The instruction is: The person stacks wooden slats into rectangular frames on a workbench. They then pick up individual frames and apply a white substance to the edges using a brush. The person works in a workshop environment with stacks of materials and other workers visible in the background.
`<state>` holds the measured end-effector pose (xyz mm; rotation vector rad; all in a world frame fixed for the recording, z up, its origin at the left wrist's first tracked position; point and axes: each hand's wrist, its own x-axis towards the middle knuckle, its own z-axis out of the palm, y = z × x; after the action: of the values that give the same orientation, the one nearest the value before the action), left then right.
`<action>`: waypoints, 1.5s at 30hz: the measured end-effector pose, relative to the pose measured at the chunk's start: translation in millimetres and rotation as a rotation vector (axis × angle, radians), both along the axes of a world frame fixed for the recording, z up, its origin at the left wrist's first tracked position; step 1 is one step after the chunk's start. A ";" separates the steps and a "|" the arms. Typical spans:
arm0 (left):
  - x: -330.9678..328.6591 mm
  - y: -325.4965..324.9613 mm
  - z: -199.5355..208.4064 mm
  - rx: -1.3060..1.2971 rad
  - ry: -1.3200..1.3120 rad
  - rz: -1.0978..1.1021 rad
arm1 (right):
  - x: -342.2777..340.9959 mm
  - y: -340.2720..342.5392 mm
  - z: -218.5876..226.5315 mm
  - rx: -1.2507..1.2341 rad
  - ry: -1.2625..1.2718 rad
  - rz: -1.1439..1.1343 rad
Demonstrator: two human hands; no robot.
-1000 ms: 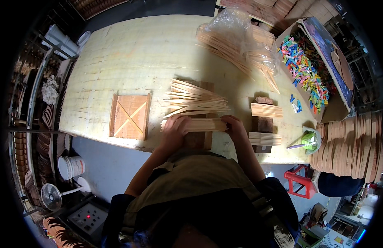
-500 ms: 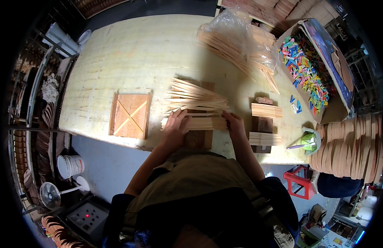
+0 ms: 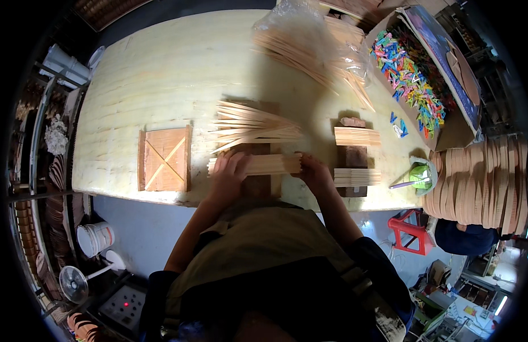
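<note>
A row of thin wooden strips (image 3: pixel 266 164) lies side by side across a brown wooden block (image 3: pixel 258 187) in front of me. My left hand (image 3: pixel 227 174) grips the row's left end, its fingers bent over the top. At the right end, my right hand (image 3: pixel 313 172) has its fingertips pinched on the strip ends. Just beyond the row, loose wooden strips (image 3: pixel 252 122) lie fanned out over the far part of the block. Left of my hands is a shallow wooden frame (image 3: pixel 164 159) with two crossed strips on it.
Two strip bundles (image 3: pixel 357 136) rest on dark blocks at right. Beside them stands a green cup (image 3: pixel 422 175) holding a stick-like tool. Farther back are plastic-bagged strips (image 3: pixel 298 48) and a box of colourful small clips (image 3: pixel 409 85). A red stool (image 3: pixel 409 232) stands below the table's right edge.
The whole view has shifted, so the table and its things sit farther left and slightly higher in the picture. Both hands stay at the ends of the strip row.
</note>
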<state>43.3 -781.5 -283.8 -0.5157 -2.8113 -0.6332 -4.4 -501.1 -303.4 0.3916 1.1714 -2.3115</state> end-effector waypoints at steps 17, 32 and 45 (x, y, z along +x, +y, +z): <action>0.0 -1.3 6.6 -0.066 -0.071 -0.005 | 14.6 -2.8 10.4 0.039 0.020 -0.043; -0.4 -0.4 8.8 -0.034 -0.081 -0.003 | 4.4 -5.6 7.5 0.145 0.034 -0.034; 0.6 -3.8 5.3 -0.052 -0.079 -0.010 | -0.8 -16.6 30.1 1.120 0.953 0.013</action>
<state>43.9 -785.3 -278.5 -0.5258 -2.9082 -0.5960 -5.2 -517.7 -273.3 -0.4417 2.8481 -1.5499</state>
